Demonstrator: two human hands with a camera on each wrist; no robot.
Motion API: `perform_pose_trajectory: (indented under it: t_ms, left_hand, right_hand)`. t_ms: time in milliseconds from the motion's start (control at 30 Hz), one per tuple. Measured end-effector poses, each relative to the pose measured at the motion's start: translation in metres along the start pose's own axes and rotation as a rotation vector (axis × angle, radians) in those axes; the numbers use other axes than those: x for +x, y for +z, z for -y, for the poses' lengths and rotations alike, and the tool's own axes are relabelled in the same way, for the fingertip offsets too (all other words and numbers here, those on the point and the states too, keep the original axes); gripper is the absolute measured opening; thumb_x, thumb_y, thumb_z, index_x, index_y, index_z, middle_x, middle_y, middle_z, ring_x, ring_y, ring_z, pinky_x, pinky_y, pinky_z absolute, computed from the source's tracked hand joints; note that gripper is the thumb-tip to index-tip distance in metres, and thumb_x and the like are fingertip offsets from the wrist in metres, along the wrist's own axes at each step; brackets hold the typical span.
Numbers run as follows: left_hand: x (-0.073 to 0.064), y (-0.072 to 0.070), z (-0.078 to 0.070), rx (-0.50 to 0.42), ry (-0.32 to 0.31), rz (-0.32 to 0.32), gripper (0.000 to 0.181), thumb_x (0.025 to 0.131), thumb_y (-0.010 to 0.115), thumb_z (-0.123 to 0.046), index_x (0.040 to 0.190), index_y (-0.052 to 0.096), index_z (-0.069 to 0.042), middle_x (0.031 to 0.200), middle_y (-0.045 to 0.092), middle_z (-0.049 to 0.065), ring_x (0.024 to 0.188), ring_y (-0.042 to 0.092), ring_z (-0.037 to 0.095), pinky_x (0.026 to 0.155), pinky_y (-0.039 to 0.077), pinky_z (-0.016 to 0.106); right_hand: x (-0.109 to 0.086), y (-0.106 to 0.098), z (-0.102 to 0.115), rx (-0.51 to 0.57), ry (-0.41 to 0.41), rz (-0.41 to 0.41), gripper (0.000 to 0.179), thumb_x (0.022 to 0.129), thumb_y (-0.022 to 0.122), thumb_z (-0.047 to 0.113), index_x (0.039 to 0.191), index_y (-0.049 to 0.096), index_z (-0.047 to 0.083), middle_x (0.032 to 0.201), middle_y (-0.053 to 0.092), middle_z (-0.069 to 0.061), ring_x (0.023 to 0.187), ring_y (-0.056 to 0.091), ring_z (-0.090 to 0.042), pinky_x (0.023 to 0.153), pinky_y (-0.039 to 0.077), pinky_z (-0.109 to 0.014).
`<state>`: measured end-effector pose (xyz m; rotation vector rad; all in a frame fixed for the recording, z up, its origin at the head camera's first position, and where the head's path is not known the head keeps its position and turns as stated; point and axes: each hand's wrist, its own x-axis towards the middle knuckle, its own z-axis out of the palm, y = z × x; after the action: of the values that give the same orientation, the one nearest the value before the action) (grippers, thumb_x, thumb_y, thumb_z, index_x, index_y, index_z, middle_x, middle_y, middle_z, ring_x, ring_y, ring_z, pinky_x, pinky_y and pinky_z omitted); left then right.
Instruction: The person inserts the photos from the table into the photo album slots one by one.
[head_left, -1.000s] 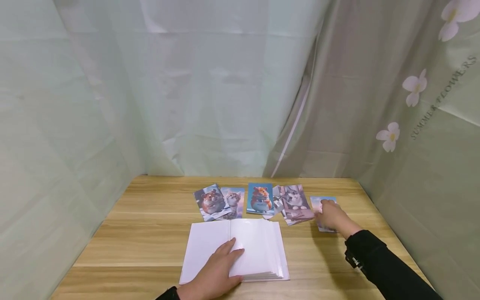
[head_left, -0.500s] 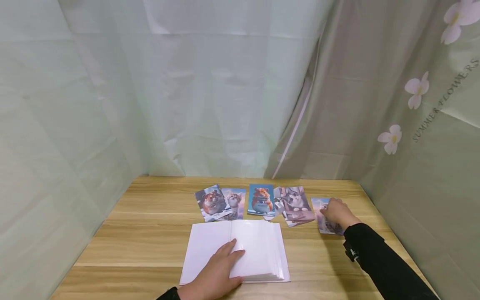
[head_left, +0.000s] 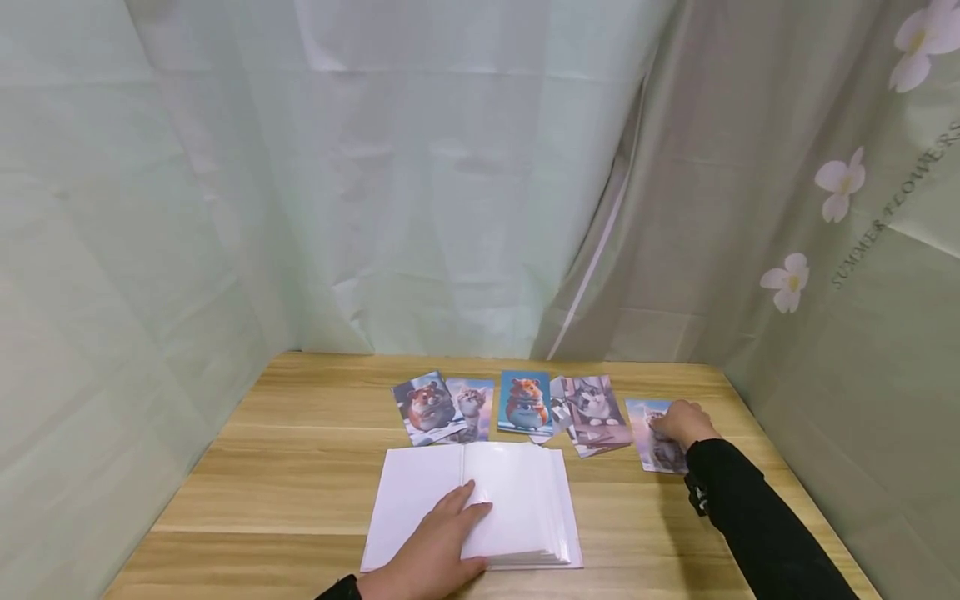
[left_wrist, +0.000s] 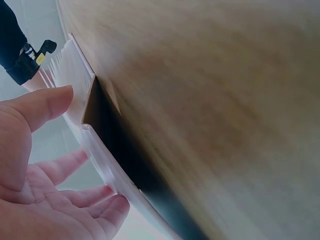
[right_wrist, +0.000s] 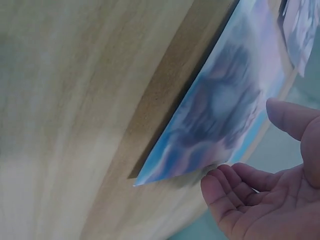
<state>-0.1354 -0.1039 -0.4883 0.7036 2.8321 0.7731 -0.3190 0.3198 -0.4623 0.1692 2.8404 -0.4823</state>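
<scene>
A white photo album (head_left: 420, 475) lies spread on the wooden table, and my left hand (head_left: 442, 542) rests across its middle and right-hand page. Its fingers are spread in the left wrist view, with fingertips on the album (left_wrist: 122, 175). At the table's right, my right hand (head_left: 686, 425) is at the upper right edge of a kitten picture card (head_left: 663, 450). In the right wrist view the bent fingers of my right hand (right_wrist: 255, 200) touch or nearly touch the edge of the card (right_wrist: 220, 100); the thumb stands apart from them.
Behind the album lie a hamster card (head_left: 429, 408) overlapping a kitten card (head_left: 472, 408), a blue hamster card (head_left: 525, 404) and a grey cat card (head_left: 596, 408) over others. Curtains (head_left: 465, 183) enclose the table (head_left: 270, 467) at the back and sides.
My right hand has shifted right across the kitten card, uncovering more of its picture. My left hand stays on the album. The head view has shifted slightly.
</scene>
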Motion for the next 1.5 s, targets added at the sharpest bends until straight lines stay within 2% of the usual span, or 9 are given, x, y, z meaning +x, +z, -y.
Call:
perform_pose_trajectory:
  t_ms: [200, 400, 500, 600, 767, 933, 1200, 1367, 1500]
  left_hand:
    - [0.001, 0.0, 0.0, 0.002, 0.006, 0.002, 0.067, 0.083, 0.081, -0.038, 0.139, 0.057, -0.01, 0.154, 0.038, 0.022, 0.14, 0.038, 0.042, 0.105, 0.041, 0.06]
    - [0.001, 0.0, 0.0, 0.008, 0.002, 0.0, 0.066, 0.083, 0.081, -0.037, 0.139, 0.057, -0.01, 0.154, 0.038, 0.022, 0.139, 0.039, 0.042, 0.105, 0.041, 0.059]
    - [0.001, 0.0, -0.001, 0.012, 0.005, -0.009, 0.066, 0.082, 0.081, -0.036, 0.138, 0.058, -0.01, 0.153, 0.039, 0.023, 0.139, 0.039, 0.042, 0.106, 0.041, 0.059]
    - [0.0, 0.001, -0.002, 0.008, 0.006, -0.015, 0.066, 0.082, 0.082, -0.035, 0.138, 0.058, -0.009, 0.152, 0.04, 0.024, 0.138, 0.04, 0.042, 0.105, 0.041, 0.059]
    - [-0.001, 0.001, -0.003, 0.006, 0.013, -0.024, 0.065, 0.082, 0.082, -0.033, 0.137, 0.059, -0.008, 0.151, 0.04, 0.025, 0.138, 0.04, 0.043, 0.105, 0.041, 0.059]
    - [-0.001, 0.0, -0.004, 0.012, 0.01, -0.023, 0.065, 0.082, 0.082, -0.033, 0.137, 0.058, -0.008, 0.152, 0.04, 0.024, 0.138, 0.04, 0.042, 0.106, 0.041, 0.059]
    - [-0.001, -0.002, -0.006, 0.01, -0.004, -0.013, 0.065, 0.082, 0.082, -0.034, 0.138, 0.058, -0.008, 0.153, 0.039, 0.024, 0.139, 0.039, 0.041, 0.106, 0.041, 0.057]
    - [-0.001, -0.002, -0.006, 0.013, -0.005, -0.011, 0.066, 0.082, 0.082, -0.034, 0.138, 0.058, -0.009, 0.153, 0.039, 0.024, 0.139, 0.039, 0.042, 0.106, 0.041, 0.058]
    - [0.0, -0.003, -0.006, 0.018, -0.003, -0.006, 0.066, 0.082, 0.082, -0.035, 0.137, 0.058, -0.009, 0.152, 0.04, 0.024, 0.139, 0.04, 0.042, 0.106, 0.042, 0.057]
  right_hand:
    - [0.005, -0.002, -0.01, 0.01, 0.007, 0.014, 0.048, 0.097, 0.059, 0.032, 0.1, 0.067, -0.016, 0.115, 0.053, -0.041, 0.11, 0.046, -0.056, 0.094, 0.042, -0.062]
    - [0.006, 0.0, -0.012, 0.057, 0.041, -0.004, 0.05, 0.092, 0.067, 0.032, 0.103, 0.065, -0.017, 0.112, 0.053, -0.041, 0.106, 0.048, -0.056, 0.09, 0.044, -0.059]
    - [0.008, 0.002, -0.011, 0.071, 0.048, -0.035, 0.05, 0.088, 0.072, 0.03, 0.101, 0.065, -0.017, 0.105, 0.058, -0.037, 0.099, 0.052, -0.052, 0.086, 0.045, -0.058]
    - [0.012, 0.004, -0.012, 0.08, 0.049, -0.064, 0.045, 0.084, 0.076, 0.03, 0.092, 0.067, -0.013, 0.096, 0.063, -0.03, 0.087, 0.056, -0.043, 0.08, 0.047, -0.053]
    - [0.01, 0.003, -0.009, 0.089, 0.072, -0.071, 0.039, 0.081, 0.079, 0.028, 0.082, 0.067, -0.009, 0.086, 0.063, -0.022, 0.076, 0.054, -0.032, 0.075, 0.048, -0.047]
    - [0.004, -0.001, -0.005, 0.126, 0.101, -0.074, 0.045, 0.082, 0.079, 0.027, 0.091, 0.065, -0.015, 0.087, 0.06, -0.022, 0.079, 0.052, -0.033, 0.077, 0.049, -0.047]
    - [0.005, -0.002, -0.006, 0.172, 0.151, -0.038, 0.046, 0.085, 0.077, 0.026, 0.097, 0.064, -0.016, 0.094, 0.059, -0.026, 0.084, 0.051, -0.035, 0.083, 0.047, -0.049]
    - [0.003, 0.0, -0.003, 0.162, 0.192, -0.072, 0.059, 0.084, 0.078, 0.029, 0.107, 0.059, -0.022, 0.104, 0.058, -0.034, 0.087, 0.05, -0.039, 0.084, 0.045, -0.05]
    - [0.002, 0.005, -0.001, 0.175, 0.24, -0.103, 0.07, 0.084, 0.078, 0.029, 0.115, 0.049, -0.027, 0.111, 0.05, -0.041, 0.095, 0.048, -0.045, 0.086, 0.042, -0.053]
